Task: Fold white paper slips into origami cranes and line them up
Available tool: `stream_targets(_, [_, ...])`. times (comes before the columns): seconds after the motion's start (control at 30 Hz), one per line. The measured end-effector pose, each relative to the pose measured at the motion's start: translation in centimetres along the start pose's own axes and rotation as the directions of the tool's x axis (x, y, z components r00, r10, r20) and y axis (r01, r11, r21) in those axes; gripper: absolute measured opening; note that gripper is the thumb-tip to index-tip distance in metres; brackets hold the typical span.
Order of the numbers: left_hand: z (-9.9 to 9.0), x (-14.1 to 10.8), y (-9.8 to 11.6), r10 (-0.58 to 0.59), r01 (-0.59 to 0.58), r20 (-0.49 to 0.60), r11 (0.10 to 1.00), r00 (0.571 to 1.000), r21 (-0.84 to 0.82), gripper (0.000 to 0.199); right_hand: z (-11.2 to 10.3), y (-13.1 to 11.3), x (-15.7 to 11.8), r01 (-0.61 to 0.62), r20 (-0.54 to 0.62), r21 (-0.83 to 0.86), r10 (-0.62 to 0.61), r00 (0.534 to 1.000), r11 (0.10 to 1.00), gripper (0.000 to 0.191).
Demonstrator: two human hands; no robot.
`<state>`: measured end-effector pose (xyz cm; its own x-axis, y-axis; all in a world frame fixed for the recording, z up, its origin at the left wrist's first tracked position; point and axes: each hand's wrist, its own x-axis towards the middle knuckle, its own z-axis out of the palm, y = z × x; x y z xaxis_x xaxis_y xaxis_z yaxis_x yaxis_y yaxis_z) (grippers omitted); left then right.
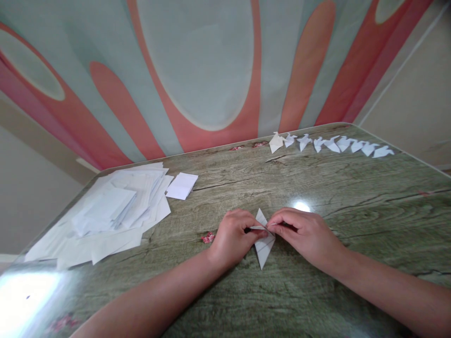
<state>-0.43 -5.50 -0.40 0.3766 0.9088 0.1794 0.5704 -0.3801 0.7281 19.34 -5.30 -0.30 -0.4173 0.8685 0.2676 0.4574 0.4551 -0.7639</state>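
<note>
A partly folded white origami paper (262,253) lies between my hands on the wood-grain table (239,300), its pointed ends facing away from me and toward me. My left hand (237,234) pinches a raised flap of it between thumb and fingers. From the other side, my right hand (299,232) pinches the paper's right part with thumb and index finger. The fingertips of both hands almost meet over the middle of the paper and hide the folds there.
Loose white sheets (123,239) are heaped at the left, with smaller folded papers (105,206) on top. A small stack of white squares (182,186) sits beside them. Several folded paper birds (332,144) line the far right edge, before a patterned wall (197,70).
</note>
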Motion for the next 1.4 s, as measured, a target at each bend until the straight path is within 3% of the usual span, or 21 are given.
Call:
stream_targets(0.43, [-0.5, -0.1, 0.5, -0.046, 0.04, -0.059, 0.994, 0.997, -0.097, 0.008, -0.2, -0.1, 0.1, -0.11, -0.043, 0.016, 0.111, 0.993, 0.994, 0.007])
stream_targets(0.6, [-0.6, 0.0, 0.5, -0.058, 0.048, -0.089, 0.992, 0.994, -0.116, 0.012, 0.0, 0.0, 0.2, -0.072, 0.015, 0.027, 0.071, 0.997, 0.997, 0.014])
stream_targets(0.87, [-0.5, 0.0, 0.6, -0.036, 0.024, -0.096, 0.992, 0.995, -0.127, 0.011, 0.2, 0.3, 0.1, -0.012, -0.016, 0.001, 0.012, 1.0, 1.0, 0.019])
stream_targets(1.07, [-0.5, 0.0, 0.3, 0.02, -0.025, -0.099, 0.998, 0.995, -0.049, 0.009, 0.3, 0.9, 0.0, 0.097, -0.026, -0.133, -0.101, 0.995, 0.986, 0.015])
stream_targets(1.4, [-0.8, 0.4, -1.0, 0.031, -0.038, 0.038, 0.977, 0.999, 0.211, 0.009, 0.5, 1.6, 0.0, 0.202, 0.112, -0.382, -0.172, 0.979, 0.902, 0.014])
